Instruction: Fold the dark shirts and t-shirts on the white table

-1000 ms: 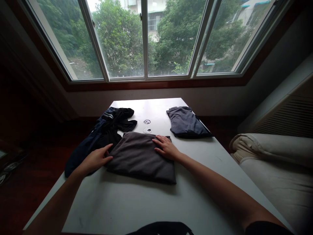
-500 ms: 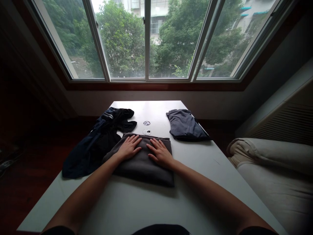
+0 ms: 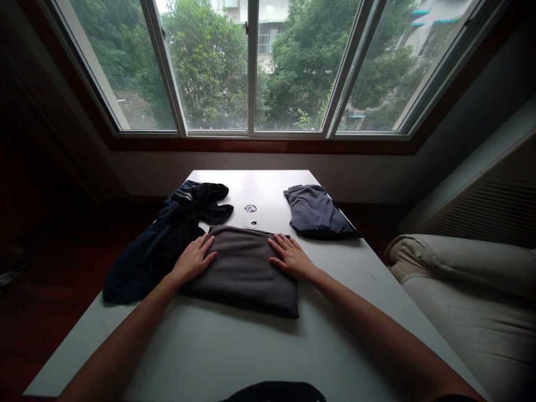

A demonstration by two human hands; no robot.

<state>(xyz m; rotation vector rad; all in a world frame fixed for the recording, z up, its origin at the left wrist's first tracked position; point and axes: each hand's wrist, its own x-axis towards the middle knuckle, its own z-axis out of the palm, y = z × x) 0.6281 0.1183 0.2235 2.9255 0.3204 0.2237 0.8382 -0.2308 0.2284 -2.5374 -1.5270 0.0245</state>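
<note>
A dark grey-brown folded garment lies flat on the white table in front of me. On its left edge rests my left hand, palm down with the fingers stretched out. My right hand lies flat on the garment's right edge, fingers spread. Neither hand grips the cloth. Close beyond my left hand is a loose heap of dark blue and black clothing. Which kind of garment lies under my hands I cannot tell from its folded shape.
Another folded grey-blue garment lies near the table's right edge. Two round fittings, one a ring, sit in the tabletop's middle. A pale padded seat stands to the right, and a wide window is beyond the table.
My hands have slid apart across the garment, the left hand to its left edge and the right hand to its right edge. The clothing otherwise lies as before.
</note>
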